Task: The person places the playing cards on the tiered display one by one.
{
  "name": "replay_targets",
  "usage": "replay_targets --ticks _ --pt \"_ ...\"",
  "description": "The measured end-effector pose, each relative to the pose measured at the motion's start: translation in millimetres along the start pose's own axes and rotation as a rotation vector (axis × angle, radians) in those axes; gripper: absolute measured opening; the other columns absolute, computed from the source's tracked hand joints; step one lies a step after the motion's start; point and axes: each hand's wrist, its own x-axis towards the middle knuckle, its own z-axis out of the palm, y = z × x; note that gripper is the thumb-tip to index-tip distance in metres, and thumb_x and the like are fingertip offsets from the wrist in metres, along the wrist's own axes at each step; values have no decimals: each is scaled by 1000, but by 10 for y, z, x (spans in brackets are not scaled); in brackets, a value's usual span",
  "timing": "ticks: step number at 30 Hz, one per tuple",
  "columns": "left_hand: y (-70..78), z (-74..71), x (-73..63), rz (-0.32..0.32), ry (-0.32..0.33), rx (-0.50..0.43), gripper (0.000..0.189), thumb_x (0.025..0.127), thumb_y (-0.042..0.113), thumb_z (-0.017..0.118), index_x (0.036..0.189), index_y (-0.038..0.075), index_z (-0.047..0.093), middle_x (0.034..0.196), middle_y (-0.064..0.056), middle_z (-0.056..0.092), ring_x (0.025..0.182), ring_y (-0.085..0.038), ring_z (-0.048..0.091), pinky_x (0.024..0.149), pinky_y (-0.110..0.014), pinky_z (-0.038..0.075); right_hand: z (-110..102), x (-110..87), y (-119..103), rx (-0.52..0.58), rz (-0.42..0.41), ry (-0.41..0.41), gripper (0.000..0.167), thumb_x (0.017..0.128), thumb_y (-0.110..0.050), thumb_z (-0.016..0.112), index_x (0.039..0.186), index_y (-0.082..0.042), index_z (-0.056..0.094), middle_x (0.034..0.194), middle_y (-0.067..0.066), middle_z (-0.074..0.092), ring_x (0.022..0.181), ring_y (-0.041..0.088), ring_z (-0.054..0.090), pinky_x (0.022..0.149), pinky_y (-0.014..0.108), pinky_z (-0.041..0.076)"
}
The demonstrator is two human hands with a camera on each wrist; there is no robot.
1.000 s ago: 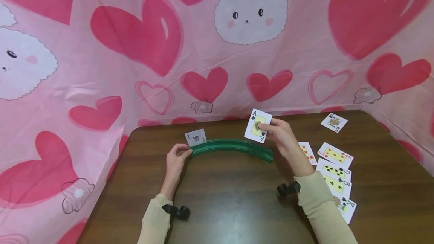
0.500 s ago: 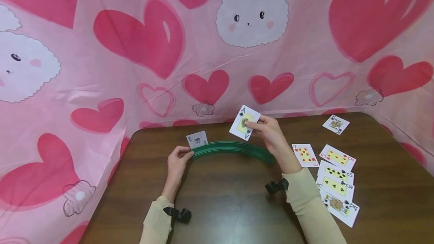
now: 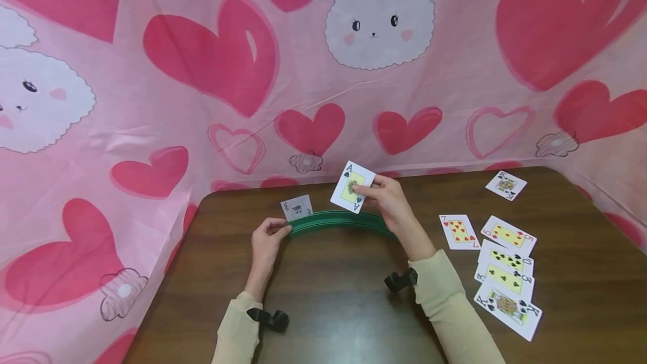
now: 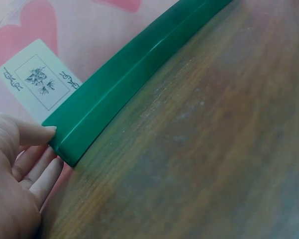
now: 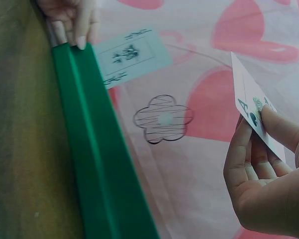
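A curved green card holder stands on the wooden table. My left hand pinches its left end; the left wrist view shows the thumb over the top of the holder. Beside that hand, a joker card stands upright in the holder, its lower edge hidden. My right hand pinches an ace of spades by its right side, thumb on its face. The ace is tilted above the middle of the holder, and in the right wrist view this ace is apart from the holder. The right forearm hides the holder's right end.
To the right lie a seven of hearts, a five of diamonds and several overlapping black cards, with a king of spades in front. Another black king lies farther back. A pink heart-print cloth hangs behind the table.
My right hand has moved left with the ace of spades, from above the holder's right part to its middle. The seven of hearts has come into full view. My left hand keeps its grip.
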Motion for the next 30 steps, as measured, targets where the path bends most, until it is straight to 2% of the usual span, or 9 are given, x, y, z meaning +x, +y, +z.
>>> replay_targets --ticks 5,15,23,30 --pt "-26 -40 13 -23 -38 3 19 92 8 78 108 -2 75 109 -12 72 92 -18 62 80 -23 47 19 16 76 -16 24 -3 49 97 -13 73 139 8 57 116 13 74 88 17 74 85 34 59" --pt "-18 -168 51 -42 -169 22 25 98 12 72 119 -2 72 119 -14 71 98 -16 62 88 -21 47 7 20 118 -45 17 1 49 97 -14 74 138 7 59 117 15 74 88 18 74 86 37 59" --pt "-9 -185 59 -45 -199 -13 28 101 16 69 122 -2 72 124 -14 69 105 -19 59 92 -24 46 38 17 122 -62 14 11 48 96 -14 74 137 7 60 119 19 72 88 19 74 82 33 59" --pt "-31 -174 72 -30 -213 -18 25 100 6 67 122 -4 70 124 -17 68 101 -17 62 89 -20 48 110 23 178 -96 24 27 45 97 -14 74 136 5 62 125 23 69 93 22 74 89 38 58"
